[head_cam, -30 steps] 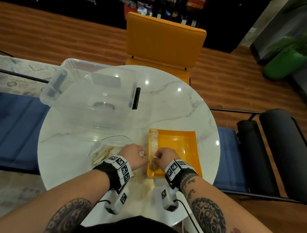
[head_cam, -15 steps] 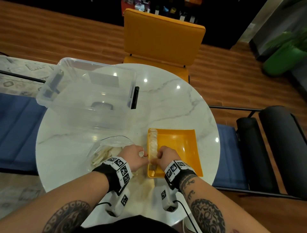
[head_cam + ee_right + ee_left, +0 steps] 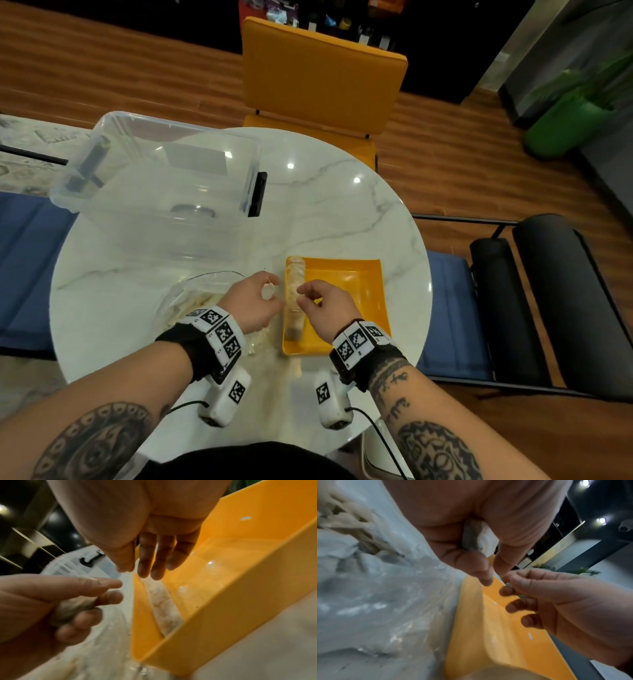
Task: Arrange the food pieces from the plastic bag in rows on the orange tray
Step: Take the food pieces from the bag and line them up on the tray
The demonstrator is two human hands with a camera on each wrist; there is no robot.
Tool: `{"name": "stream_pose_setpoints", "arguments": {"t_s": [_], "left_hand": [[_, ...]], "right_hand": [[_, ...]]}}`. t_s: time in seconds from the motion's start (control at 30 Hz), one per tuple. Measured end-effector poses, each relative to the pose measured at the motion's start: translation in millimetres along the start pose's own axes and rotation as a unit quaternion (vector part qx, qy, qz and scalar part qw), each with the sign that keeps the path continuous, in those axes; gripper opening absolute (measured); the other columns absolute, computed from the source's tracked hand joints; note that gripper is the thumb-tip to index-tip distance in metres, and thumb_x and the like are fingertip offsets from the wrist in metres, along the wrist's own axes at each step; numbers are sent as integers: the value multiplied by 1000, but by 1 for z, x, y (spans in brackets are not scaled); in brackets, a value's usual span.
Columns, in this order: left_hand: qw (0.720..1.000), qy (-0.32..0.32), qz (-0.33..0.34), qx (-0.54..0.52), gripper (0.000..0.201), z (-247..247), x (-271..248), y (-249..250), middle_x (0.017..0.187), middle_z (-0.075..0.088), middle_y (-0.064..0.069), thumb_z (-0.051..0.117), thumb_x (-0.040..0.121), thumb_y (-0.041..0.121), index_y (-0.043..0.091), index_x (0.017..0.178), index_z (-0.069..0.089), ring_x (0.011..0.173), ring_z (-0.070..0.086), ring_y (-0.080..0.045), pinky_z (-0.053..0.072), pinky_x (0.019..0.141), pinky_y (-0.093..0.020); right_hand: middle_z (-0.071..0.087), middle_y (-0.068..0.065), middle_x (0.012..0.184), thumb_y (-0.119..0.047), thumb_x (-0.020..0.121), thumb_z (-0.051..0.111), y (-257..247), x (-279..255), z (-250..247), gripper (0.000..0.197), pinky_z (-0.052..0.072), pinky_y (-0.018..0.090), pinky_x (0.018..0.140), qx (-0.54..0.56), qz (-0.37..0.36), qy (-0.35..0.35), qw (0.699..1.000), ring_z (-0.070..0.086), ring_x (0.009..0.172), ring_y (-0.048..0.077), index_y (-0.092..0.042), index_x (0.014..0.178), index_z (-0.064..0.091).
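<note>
Over the round white marble table point(image 3: 342, 212), the left hand point(image 3: 251, 303) clutches pale food pieces point(image 3: 268, 292) beside the clear plastic bag point(image 3: 185, 301), while the right hand point(image 3: 325, 308), fingers loose and holding nothing, hovers above the single row of pale pieces point(image 3: 295, 298) along the orange plastic tray's point(image 3: 359, 274) left edge.

A big clear box point(image 3: 161, 192) sits on the round white bench point(image 3: 335, 219), at its far left side. A yellow chair point(image 3: 322, 75) stands behind the bench. A green plant pot point(image 3: 561, 126) is far off to the right, on the wood floor point(image 3: 102, 78).
</note>
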State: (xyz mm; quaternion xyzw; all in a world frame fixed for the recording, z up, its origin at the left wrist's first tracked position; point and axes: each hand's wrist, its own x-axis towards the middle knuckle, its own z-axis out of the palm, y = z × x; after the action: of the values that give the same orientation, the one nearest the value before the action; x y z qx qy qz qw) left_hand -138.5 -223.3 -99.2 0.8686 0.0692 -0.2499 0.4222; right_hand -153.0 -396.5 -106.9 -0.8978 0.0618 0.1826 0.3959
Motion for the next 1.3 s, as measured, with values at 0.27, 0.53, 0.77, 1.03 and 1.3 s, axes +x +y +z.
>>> {"name": "stream_pose_setpoints", "arguments": {"t_s": [0.27,0.53,0.77,1.03,1.3], "left_hand": [[988,-66,90,-107,72,13,-9,30,65,65,-10,57,89,4,27,150,25,47,58,-11,47,48,-24],[985,-45,123,-114,6,5,-16,30,93,73,-6,61,94,13,19,92,60,86,71,-22,56,69,-39],[981,-20,97,-167,13,4,-17,23,90,77,0,66,93,16,24,84,60,75,71,-14,51,62,-28],[996,25,-7,-87,7,14,-8,-14,86,72,-4,67,90,18,17,97,68,65,72,-18,58,57,-30],[994,14,-21,106,32,33,-5,-23,82,72,12,73,71,39,27,100,68,76,70,-12,60,75,-34]], "right_hand": [[67,-4,99,-37,91,63,-24,-10,-23,8,52,33,85,81,-93,-9,992,64,89,13,-33,87,69],[67,-6,83,-28,93,65,-24,-7,-57,2,52,33,78,101,-96,39,989,64,83,17,-27,93,66],[57,-11,65,-22,85,74,-17,-4,-48,20,43,21,61,103,-101,27,989,50,60,5,-30,72,61],[61,-10,75,-27,82,74,23,-1,-13,13,35,17,54,-93,6,-70,993,57,72,11,-27,82,61],[64,-6,78,-30,75,70,26,6,22,15,42,24,55,-128,64,-101,985,57,68,13,-26,71,56]]}}
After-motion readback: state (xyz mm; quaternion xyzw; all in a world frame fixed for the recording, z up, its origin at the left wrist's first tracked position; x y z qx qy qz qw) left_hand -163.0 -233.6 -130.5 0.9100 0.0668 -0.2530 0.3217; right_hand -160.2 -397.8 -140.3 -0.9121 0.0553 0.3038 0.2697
